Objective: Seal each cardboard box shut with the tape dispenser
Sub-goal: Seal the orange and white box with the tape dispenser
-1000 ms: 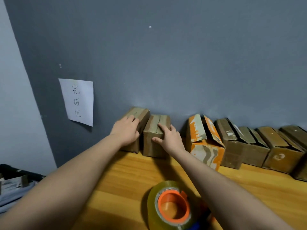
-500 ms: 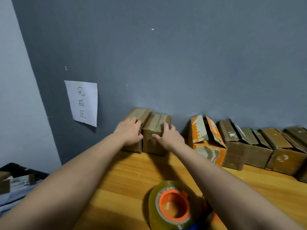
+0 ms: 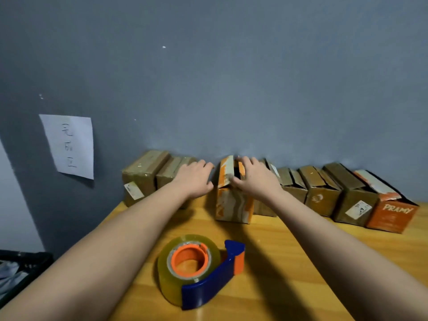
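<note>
Both hands have left the two sealed brown boxes (image 3: 159, 174). Now the right hand (image 3: 256, 179) grips the orange box (image 3: 232, 200) flaps, the left hand (image 3: 195, 177) relaxed beside it; the tape dispenser (image 3: 201, 269) waits near on the desk (image 3: 301, 262).

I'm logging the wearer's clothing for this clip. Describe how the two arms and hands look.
Both forearms are bare as far as the frame shows, with no sleeves in view. The left hand and right hand wear no gloves, and no rings, watch or bracelet show. The fingers are motion-blurred, so finer detail cannot be told.
</note>
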